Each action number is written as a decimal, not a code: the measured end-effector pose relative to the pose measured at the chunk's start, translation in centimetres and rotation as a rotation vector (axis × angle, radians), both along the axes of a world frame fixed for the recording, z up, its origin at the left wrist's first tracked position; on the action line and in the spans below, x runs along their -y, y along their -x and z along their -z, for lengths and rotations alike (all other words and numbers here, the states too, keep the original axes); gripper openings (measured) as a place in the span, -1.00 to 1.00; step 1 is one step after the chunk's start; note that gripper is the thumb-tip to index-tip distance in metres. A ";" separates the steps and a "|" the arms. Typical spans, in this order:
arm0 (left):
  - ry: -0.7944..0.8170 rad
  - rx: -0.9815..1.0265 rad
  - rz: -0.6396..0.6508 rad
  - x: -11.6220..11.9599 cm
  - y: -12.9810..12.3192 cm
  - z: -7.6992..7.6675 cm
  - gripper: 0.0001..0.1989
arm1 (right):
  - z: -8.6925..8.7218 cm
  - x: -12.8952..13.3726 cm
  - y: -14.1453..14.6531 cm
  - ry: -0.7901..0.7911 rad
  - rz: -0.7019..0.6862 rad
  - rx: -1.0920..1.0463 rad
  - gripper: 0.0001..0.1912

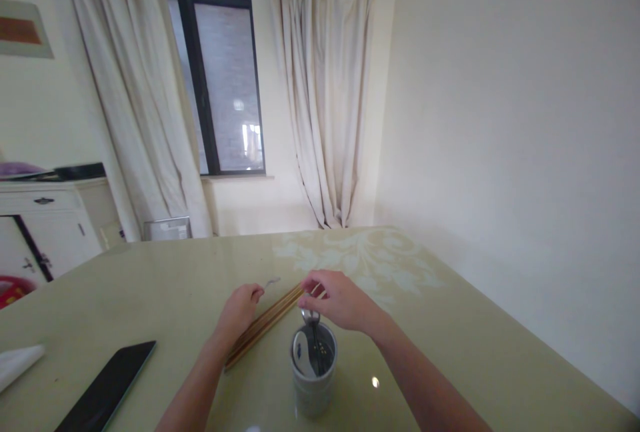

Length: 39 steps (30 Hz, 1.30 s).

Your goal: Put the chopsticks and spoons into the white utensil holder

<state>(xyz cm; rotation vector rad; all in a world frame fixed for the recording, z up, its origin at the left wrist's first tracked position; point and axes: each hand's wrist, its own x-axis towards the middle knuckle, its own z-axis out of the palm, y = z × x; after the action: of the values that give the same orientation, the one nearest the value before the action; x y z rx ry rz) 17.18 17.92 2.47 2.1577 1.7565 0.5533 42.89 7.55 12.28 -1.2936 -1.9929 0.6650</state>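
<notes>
My left hand (243,305) is closed around a thin metal utensil, whose silvery end (273,281), fork-like in shape, sticks out past the fingers. A bundle of wooden chopsticks (270,319) lies slantwise on the table beside that hand. My right hand (333,299) is above a grey utensil holder (314,392), with thumb and fingers pinching the top of a metal spoon (311,316). The spoon's lower part is down inside the holder. A pale spoon-shaped piece (302,352) with a dark mark and other dark utensils also stand in it.
A black phone or tablet (107,389) lies at the left front of the table (165,285), near a white object (20,362). The wall (515,152) borders the table's right side. A white cabinet (55,219) stands at the far left.
</notes>
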 end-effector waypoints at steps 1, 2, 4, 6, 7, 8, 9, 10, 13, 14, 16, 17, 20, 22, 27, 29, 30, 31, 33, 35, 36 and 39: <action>0.001 -0.007 -0.012 0.0 0.1 0.3 -0.71 | 0.0 0.0 0.0 0.004 -0.009 0.016 -0.85; 0.005 -0.012 -0.023 -0.1 0.1 0.6 -0.71 | 0.0 0.0 0.0 0.005 -0.016 0.028 -0.87; 0.014 -0.022 -0.036 -0.2 0.0 1.1 -0.71 | 0.0 -0.1 -0.2 -0.001 -0.019 0.042 -0.91; 0.018 -0.031 -0.033 -0.3 -0.2 1.4 -0.73 | 0.1 -0.3 -0.3 0.001 -0.020 0.036 -0.94; 0.015 -0.035 -0.028 -0.3 -0.3 1.5 -0.74 | 0.1 -0.3 -0.4 0.011 -0.028 0.024 -0.95; 0.010 -0.040 -0.023 -0.3 -0.4 1.6 -0.76 | 0.1 -0.3 -0.4 0.027 -0.043 0.008 -0.96; 0.004 -0.044 -0.021 -0.3 -0.5 1.7 -0.77 | 0.0 -0.4 -0.5 0.047 -0.061 -0.009 -0.98; -0.002 -0.048 -0.020 -0.3 -0.6 1.8 -0.78 | -0.2 -0.3 -0.6 0.066 -0.077 -0.025 -0.99; -0.009 -0.058 -0.025 -0.4 -0.9 2.0 -0.79 | -1.2 0.0 -1.2 0.081 -0.094 -0.068 -0.95; -0.010 -0.059 -0.025 -0.4 -1.0 2.0 -0.79 | -1.6 0.1 -1.4 0.064 -0.090 -0.086 -0.93; -0.014 -0.058 -0.019 -0.4 -1.2 2.1 -0.78 | -2.6 0.4 -2.0 0.013 -0.072 -0.135 -0.89; -0.018 -0.058 -0.015 -0.4 -1.4 2.2 -0.78 | -3.1 0.6 -2.4 -0.009 -0.059 -0.170 -0.87; -0.032 -0.056 0.002 -0.1 -1.7 2.2 -0.77 | -4.3 1.0 -3.2 -0.054 0.009 -0.329 -0.81; -0.039 -0.053 0.012 0.2 -1.9 2.0 -0.77 | -4.8 1.2 -3.5 -0.081 0.063 -0.465 -0.77; -0.048 -0.016 0.023 0.7 -2.1 0.9 -0.78 | -4.8 1.0 -3.1 -0.093 0.120 -0.765 -0.70; -0.069 0.013 0.027 0.9 -2.2 -0.3 -0.74 | -4.3 0.6 -2.5 -0.077 0.141 -0.810 -0.69; -0.090 0.044 0.030 1.0 -2.3 -1.1 -0.71 | -3.9 0.3 -2.0 -0.067 0.147 -0.814 -0.70; -0.119 0.104 0.041 1.2 -2.5 -2.2 -0.67 | -3.4 0.1 -1.6 -0.057 0.147 -0.807 -0.70; -0.185 0.294 0.104 2.0 -3.1 -4.5 -0.61 | -2.5 -0.4 -0.7 -0.045 0.138 -0.781 -0.71; -0.222 0.482 0.235 3.3 -4.0 -6.8 -0.62 | -1.6 -0.8 0.1 -0.040 0.134 -0.768 -0.70; -0.222 0.524 0.306 4.0 -4.5 -7.7 -0.65 | -1.3 -0.9 0.4 -0.038 0.137 -0.774 -0.68; -0.235 0.545 0.414 5.5 -5.8 -9.2 -0.75 | -0.6 -1.3 0.8 -0.008 0.161 -0.824 -0.63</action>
<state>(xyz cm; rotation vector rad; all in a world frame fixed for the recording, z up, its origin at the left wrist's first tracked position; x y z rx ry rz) 22.95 12.45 11.70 2.1512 0.9701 1.1402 42.11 8.82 12.84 -0.9352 -1.2051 0.9197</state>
